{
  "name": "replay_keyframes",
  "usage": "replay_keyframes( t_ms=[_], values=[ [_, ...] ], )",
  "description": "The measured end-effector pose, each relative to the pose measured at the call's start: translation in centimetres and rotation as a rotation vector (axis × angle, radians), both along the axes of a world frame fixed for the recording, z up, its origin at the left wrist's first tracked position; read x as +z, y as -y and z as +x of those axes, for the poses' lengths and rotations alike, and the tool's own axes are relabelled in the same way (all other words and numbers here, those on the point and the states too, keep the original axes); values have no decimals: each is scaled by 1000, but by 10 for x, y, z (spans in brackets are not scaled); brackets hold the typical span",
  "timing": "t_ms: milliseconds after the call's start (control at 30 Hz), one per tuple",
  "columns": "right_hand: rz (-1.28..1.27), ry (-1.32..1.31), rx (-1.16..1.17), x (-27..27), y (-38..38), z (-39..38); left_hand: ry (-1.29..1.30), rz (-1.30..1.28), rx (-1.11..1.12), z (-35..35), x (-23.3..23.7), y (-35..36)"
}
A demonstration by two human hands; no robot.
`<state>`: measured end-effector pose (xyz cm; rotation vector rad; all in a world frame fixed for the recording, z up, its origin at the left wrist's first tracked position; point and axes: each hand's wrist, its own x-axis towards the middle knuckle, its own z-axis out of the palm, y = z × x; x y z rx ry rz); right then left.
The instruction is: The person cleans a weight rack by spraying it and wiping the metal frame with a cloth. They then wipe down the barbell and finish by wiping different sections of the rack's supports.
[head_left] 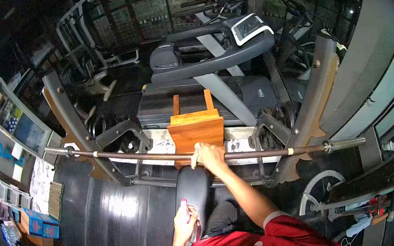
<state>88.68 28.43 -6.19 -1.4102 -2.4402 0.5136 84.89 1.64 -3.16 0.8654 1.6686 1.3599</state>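
Note:
My right hand is closed around a pale cloth and presses it against the middle of a long barbell. The barbell lies across the uprights of a bench press rack, with no weight plates on its sleeves. Lower down, my left hand grips a spray bottle with a pink-red top, whose body is partly hidden by the fingers. Below the bar, a black padded bench runs toward me between my two arms.
Behind the bar stand a wooden stool-like piece and a treadmill. A blue box sits at the far left, near dumbbells. To the right are a grey wall and a curved machine frame.

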Motion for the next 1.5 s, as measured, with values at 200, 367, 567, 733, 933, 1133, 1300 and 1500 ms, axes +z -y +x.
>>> replay_keyframes(
  t_ms=[200,367,567,733,933,1133,1300,1500],
  values=[
    [420,-461,216,-17,53,38,61,43,-28,1,6,-24],
    [127,-516,198,-7,60,58,73,45,-79,-4,-5,-41],
    [240,-661,12,33,27,27,82,46,-123,-16,-4,-65],
    [-99,-43,95,29,14,1,103,39,-134,-28,-8,-80],
    [323,-344,280,4,26,30,30,24,-125,-37,-6,-93],
    [282,-489,353,1,48,61,211,188,67,-32,14,-97],
    [106,-613,412,-4,59,85,181,119,132,-20,12,-98],
    [-1681,-1300,-64,-84,60,97,-582,162,-36,3,11,-105]
  ],
)
